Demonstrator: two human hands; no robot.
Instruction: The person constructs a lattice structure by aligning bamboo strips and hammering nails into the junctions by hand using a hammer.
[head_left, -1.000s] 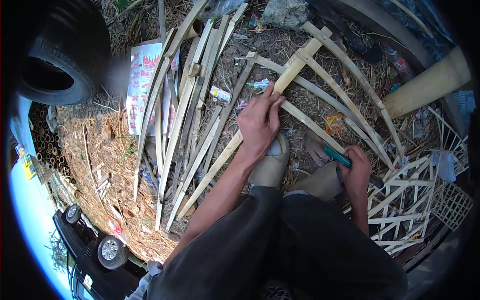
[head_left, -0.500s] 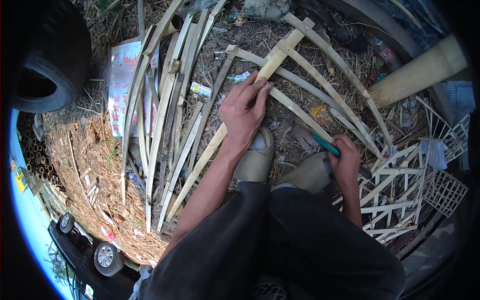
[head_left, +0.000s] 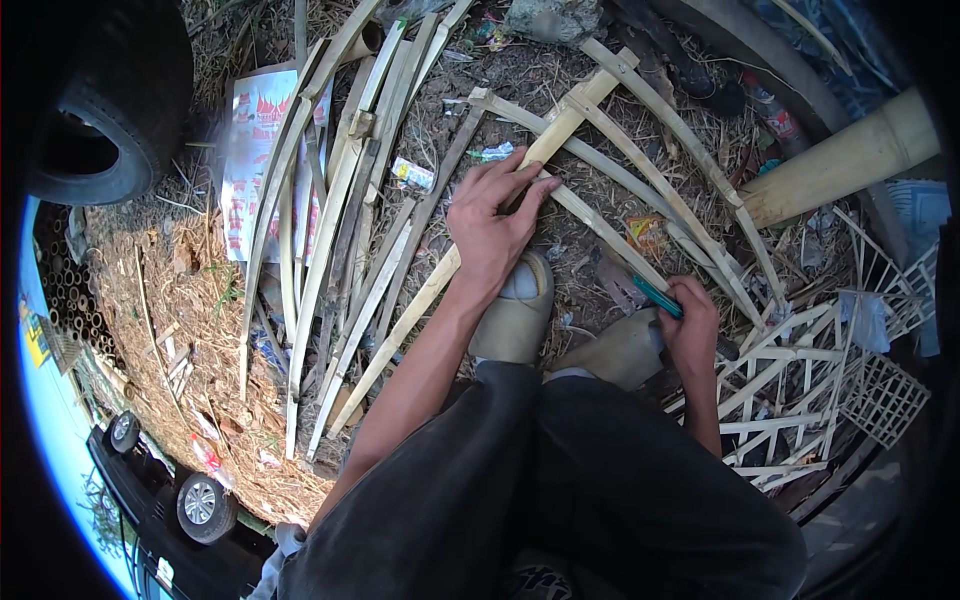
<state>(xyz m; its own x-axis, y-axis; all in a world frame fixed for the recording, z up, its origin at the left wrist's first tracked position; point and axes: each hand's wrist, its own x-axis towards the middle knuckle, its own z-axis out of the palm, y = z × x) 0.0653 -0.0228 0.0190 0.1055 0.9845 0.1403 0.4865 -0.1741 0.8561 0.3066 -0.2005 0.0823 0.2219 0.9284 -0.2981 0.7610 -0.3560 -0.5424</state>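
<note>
A long flat bamboo slat (head_left: 408, 328) runs slantwise across the ground under my left hand (head_left: 497, 220). Thin bamboo strips branch off its far part toward the right. My left fingers and thumb pinch the slat where one narrow bamboo strip (head_left: 603, 229) meets it. In my right hand (head_left: 692, 325) is a tool with a green handle (head_left: 657, 297); the rest of it is mostly hidden, so its kind is unclear. That hand is closed and rests near the lower right end of the narrow strip. My shoes (head_left: 517, 310) are just below the strips.
Several loose bamboo strips (head_left: 322, 270) lie at the left, partly over a printed sheet (head_left: 250, 150). A bamboo lattice (head_left: 785, 390) is at the right, below a thick bamboo pole (head_left: 850, 160). A tyre (head_left: 120, 110) stands at the far left. Dry straw and litter cover the ground.
The view has shifted slightly. Both hands stay in nearly the same places, the left on the slat joint and the right around the green-handled tool.
</note>
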